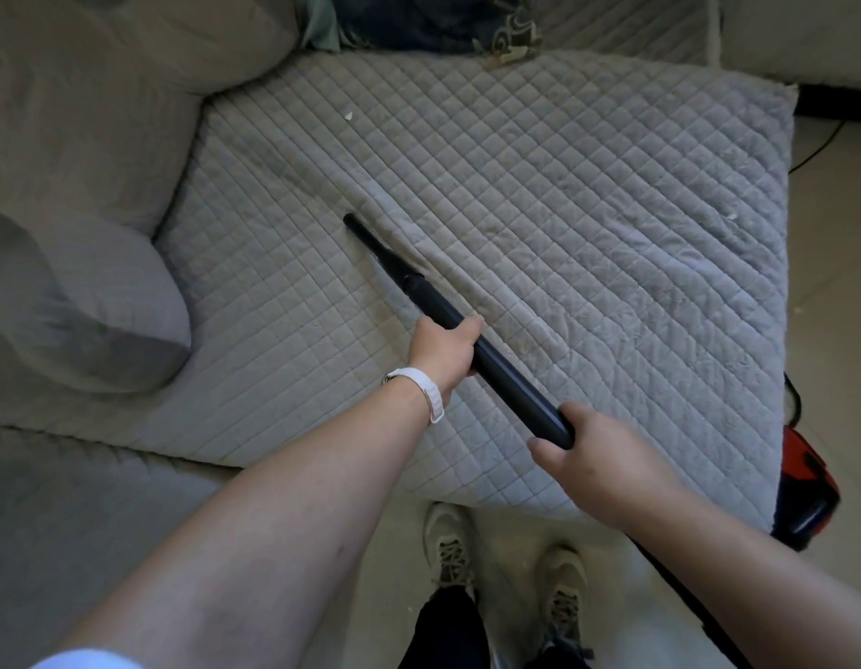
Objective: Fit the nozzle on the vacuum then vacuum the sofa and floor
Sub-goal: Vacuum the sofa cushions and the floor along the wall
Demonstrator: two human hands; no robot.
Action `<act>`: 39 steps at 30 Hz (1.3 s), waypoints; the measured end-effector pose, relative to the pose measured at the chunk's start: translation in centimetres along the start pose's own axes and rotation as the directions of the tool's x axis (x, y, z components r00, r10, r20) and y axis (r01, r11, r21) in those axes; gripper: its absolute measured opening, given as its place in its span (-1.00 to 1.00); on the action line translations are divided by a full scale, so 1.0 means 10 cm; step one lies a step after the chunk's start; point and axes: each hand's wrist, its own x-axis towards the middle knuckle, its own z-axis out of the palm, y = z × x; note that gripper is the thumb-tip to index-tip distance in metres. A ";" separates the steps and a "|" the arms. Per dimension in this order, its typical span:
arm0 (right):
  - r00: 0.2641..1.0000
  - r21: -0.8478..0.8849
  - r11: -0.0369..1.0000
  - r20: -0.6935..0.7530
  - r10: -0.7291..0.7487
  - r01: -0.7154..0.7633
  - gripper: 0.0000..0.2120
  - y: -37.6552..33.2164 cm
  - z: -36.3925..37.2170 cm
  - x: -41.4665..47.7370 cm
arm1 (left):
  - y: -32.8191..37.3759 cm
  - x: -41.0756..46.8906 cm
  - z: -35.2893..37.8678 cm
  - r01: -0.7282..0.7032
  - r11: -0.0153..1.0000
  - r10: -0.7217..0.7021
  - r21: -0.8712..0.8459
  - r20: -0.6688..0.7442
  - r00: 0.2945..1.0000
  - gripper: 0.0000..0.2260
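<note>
Sofa seat (539, 195) seen from above, covered by a grey quilted cover with a diamond stitch pattern, wrinkled toward the right side. Plain beige back cushions (105, 89) rise on the left, and a rounded grey cushion (81, 306) lies at the seat's left edge. A dark patterned pillow (433, 19) sits at the far edge. Two pale crumbs rest on the cover: one near the far left corner (349, 115), one near the right edge (733, 216). A black vacuum tube (506, 374) runs diagonally over the seat; its narrow nozzle (375, 246) is fitted on the front end, with the tip down on the cover near the seat's middle. The left hand (443, 352), with a white wristband (419, 383), grasps the tube about halfway along; the right hand (597, 470) grasps its rear end. A black hose (684, 586) leads below the right forearm. The red and black vacuum body (805, 494) stands on the pale floor (843, 282) just beside the seat's right corner. A dark cable (814, 147) lies on the floor farther back. Two beige shoes (448, 548) stand on the floor before the seat.
</note>
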 end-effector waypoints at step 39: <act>0.996 0.123 0.992 0.078 -0.044 0.034 -0.79 -0.67 -0.90 1.30 | 1.20 1.17 0.34 -0.013 1.000 0.012 -0.007 -0.096 0.995 -0.53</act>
